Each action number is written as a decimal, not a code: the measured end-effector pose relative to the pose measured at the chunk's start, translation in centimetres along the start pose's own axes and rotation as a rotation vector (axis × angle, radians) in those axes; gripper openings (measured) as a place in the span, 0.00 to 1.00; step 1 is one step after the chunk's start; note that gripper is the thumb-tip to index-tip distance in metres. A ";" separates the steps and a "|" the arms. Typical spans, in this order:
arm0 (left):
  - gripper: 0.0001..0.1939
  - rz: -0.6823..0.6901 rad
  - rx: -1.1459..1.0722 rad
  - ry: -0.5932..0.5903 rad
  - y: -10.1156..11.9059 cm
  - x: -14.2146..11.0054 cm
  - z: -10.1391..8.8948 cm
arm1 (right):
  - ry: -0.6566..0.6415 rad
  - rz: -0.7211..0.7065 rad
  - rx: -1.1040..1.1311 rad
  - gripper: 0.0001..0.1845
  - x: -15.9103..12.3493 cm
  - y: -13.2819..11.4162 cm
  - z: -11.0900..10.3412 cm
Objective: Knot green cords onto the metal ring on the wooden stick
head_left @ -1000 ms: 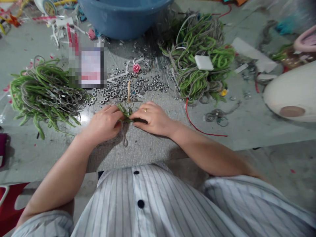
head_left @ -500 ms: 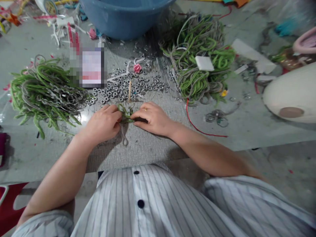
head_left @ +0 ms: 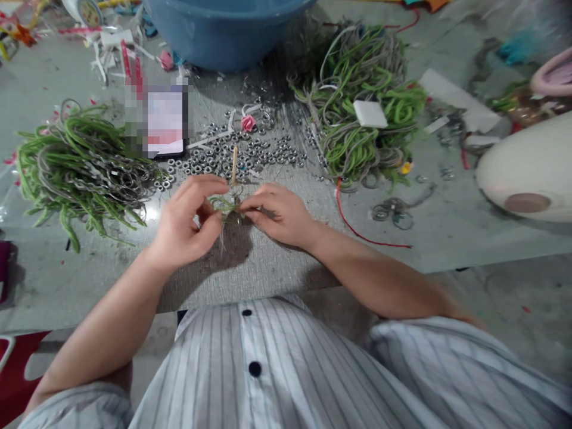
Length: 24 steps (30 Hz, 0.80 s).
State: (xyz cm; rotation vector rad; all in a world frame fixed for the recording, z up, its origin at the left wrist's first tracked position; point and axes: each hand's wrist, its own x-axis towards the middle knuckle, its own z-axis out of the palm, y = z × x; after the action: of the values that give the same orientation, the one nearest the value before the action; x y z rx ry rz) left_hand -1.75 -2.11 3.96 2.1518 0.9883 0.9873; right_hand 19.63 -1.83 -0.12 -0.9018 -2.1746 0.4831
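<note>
A short tangle of green and grey cord (head_left: 229, 207) lies between my two hands, low over the table. My right hand (head_left: 283, 217) pinches its right side between thumb and fingertips. My left hand (head_left: 187, 220) is open just left of the cord, its index finger stretched above and its thumb apart below. Whether the left thumb touches the cord I cannot tell. Just beyond, a thin wooden stick (head_left: 235, 164) stands up among many small metal rings (head_left: 210, 156) spread on the table.
A heap of green and grey cords with metal rings (head_left: 84, 173) lies left, and another cord heap (head_left: 366, 119) right, topped by a white block (head_left: 370, 114). A blurred phone (head_left: 165, 122), a blue basin (head_left: 227, 36), a pink rose (head_left: 248, 123) and a red cord (head_left: 353, 223) lie around.
My left hand has opened and its fingers have lifted off the cord. My right hand keeps its pinch, and the cord loop that hung toward me now shows only as a blur.
</note>
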 end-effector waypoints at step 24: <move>0.17 -0.181 -0.176 -0.209 -0.2 -0.3 2.1 | 0.224 -0.092 -0.010 0.06 -0.3 -0.3 0.3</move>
State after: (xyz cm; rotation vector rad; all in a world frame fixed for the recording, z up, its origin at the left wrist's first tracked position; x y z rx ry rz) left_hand -0.32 -2.58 2.51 1.9373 0.9390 0.7193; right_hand 19.35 -2.28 -0.29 -0.8168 -2.0053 0.3106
